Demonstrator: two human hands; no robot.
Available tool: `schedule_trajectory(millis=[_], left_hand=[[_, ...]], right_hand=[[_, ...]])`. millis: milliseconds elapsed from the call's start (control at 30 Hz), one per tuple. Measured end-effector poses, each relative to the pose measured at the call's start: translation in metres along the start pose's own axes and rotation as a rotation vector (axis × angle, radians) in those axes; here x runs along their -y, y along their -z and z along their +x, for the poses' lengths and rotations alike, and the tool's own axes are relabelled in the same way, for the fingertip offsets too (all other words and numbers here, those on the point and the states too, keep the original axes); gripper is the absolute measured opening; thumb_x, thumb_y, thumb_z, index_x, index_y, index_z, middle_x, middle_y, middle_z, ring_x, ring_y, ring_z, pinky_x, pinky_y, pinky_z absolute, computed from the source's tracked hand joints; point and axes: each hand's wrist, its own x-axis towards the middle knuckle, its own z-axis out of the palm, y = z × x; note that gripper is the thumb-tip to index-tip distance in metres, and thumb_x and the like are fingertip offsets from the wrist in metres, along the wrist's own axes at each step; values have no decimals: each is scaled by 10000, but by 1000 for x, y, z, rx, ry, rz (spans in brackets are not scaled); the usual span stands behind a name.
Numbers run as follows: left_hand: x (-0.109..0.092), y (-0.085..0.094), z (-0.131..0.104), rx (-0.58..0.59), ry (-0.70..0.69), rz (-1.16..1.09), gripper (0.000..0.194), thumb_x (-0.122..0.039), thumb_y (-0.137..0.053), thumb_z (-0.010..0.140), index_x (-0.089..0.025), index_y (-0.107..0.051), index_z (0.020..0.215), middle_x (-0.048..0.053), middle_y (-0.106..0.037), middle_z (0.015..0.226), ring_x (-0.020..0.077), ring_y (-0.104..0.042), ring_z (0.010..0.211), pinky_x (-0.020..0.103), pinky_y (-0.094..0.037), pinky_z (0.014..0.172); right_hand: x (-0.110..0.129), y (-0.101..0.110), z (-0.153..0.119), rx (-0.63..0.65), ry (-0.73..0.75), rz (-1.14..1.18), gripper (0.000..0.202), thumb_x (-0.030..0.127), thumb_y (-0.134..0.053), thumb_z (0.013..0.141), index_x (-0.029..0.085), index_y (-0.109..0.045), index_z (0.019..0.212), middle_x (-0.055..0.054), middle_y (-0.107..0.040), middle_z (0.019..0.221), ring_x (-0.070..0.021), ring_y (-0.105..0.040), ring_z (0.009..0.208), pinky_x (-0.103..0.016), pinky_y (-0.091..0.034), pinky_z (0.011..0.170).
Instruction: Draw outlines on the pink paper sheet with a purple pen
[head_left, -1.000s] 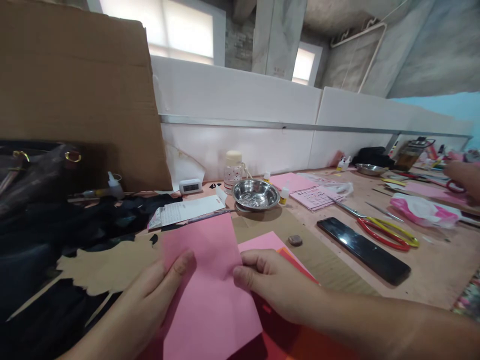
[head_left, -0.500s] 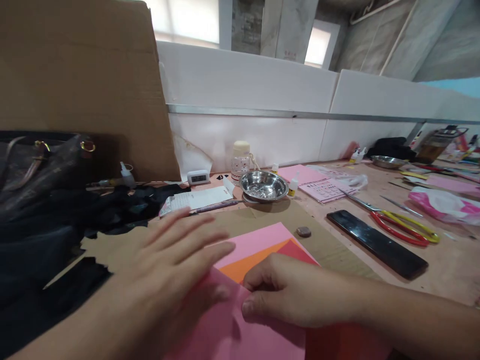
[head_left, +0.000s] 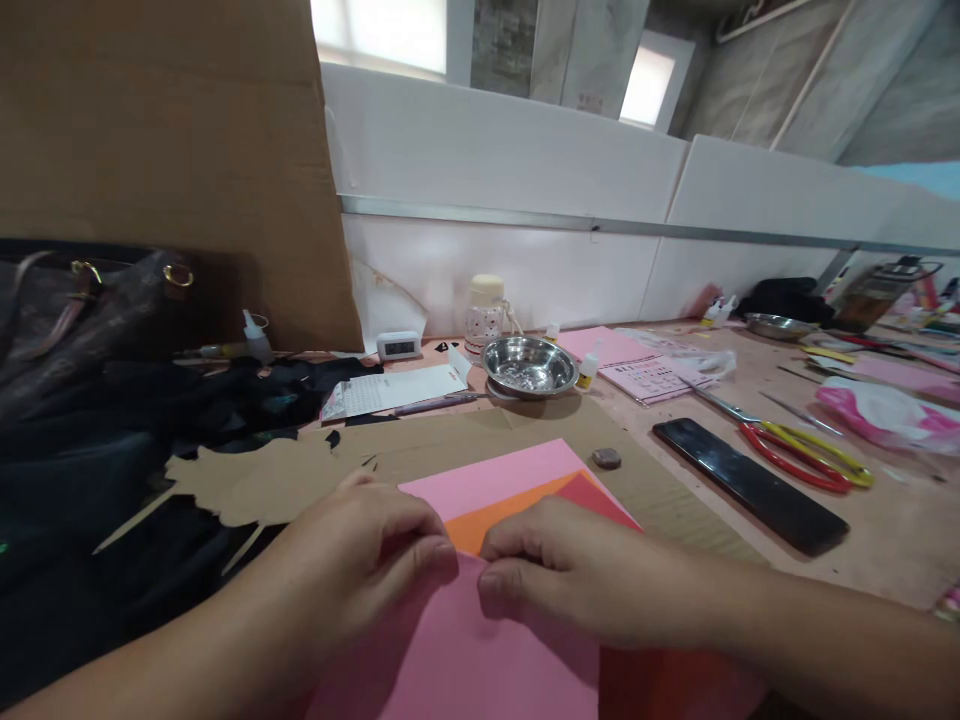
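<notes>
my left hand [head_left: 360,560] and right hand [head_left: 570,575] both pinch the pink sheet [head_left: 517,665] at its top edge, close together, likely for control. it's over the orange sheet [head_left: 469,528], on brown board [head_left: 667,510]; phone [head_left: 750,485] right, seemingly clear of my work.

No text can be read. The print on the pink sheet [head_left: 646,382] and white sheet [head_left: 412,389], the digits on the clock [head_left: 399,346] and the red marks on the pillar [head_left: 590,102] are too small or blurred.
</notes>
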Motion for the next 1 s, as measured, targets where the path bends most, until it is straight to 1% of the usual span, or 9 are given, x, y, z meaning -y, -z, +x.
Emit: schedule_trajectory(millis=[267,467,567,667,767,833,900,933,1000], left_hand=[[29,16,8,-81,67,16,423,-573,-505,942,-312,-800,790,1,-811,805,221,-725,757,292,-458,671],[32,20,10,-100,72,38,401,-529,-507,903,-307,-797,739,24,-800,748,231,-727,716,289,-477,652],[34,29,12,-93,128,30,427,-588,-522,891,-284,-773,727,20,-738,625,209,-672,506,273,-445,505],[40,38,14,-78,176,3,471,-656,-534,888,-263,-757,754,13,-716,600,181,-585,356,269,-410,414],[40,39,14,-91,163,-23,448,-645,-563,889,-264,-759,758,7,-704,572,182,-578,376,259,-404,412],[34,33,12,-103,136,-35,411,-587,-567,899,-270,-756,717,-5,-675,531,186,-591,418,249,-404,429],[26,26,10,-105,91,-44,375,-526,-575,901,-281,-762,687,-2,-724,602,195,-676,562,237,-476,537],[22,24,9,-118,59,-59,365,-514,-571,911,-288,-777,713,1,-758,669,201,-712,646,239,-510,607],[17,21,7,-170,17,-143,344,-543,-584,932,-298,-824,921,10,-786,771,216,-740,760,260,-549,705]], right_hand=[[-6,11,5,-88,-54,38,261,364,-639,980,183,-719,810,-8,-696,822,-164,-600,776,-252,-415,640],[-9,14,5,-75,-51,0,254,352,-631,987,188,-764,846,-21,-743,869,-179,-630,813,-264,-434,676],[-13,16,6,-85,-39,2,264,381,-638,988,191,-726,827,-28,-735,833,-185,-656,776,-269,-459,672],[-14,19,7,-46,-125,136,253,380,-604,1004,211,-644,820,-2,-682,676,-170,-652,613,-261,-463,586],[-13,19,7,-3,-133,179,251,368,-562,1016,224,-612,817,23,-637,594,-152,-601,535,-254,-457,570],[-11,17,6,-9,-78,108,252,384,-602,995,211,-660,822,5,-669,673,-153,-602,611,-249,-443,597],[-7,13,4,-26,-47,63,236,388,-650,966,196,-716,846,-17,-702,797,-169,-624,735,-246,-430,628],[-6,11,4,-49,-36,58,223,378,-660,960,192,-727,856,-25,-711,852,-180,-634,799,-247,-436,655],[-4,7,3,-112,-18,75,224,354,-627,979,195,-702,841,-30,-707,882,-195,-637,857,-261,-448,702]])
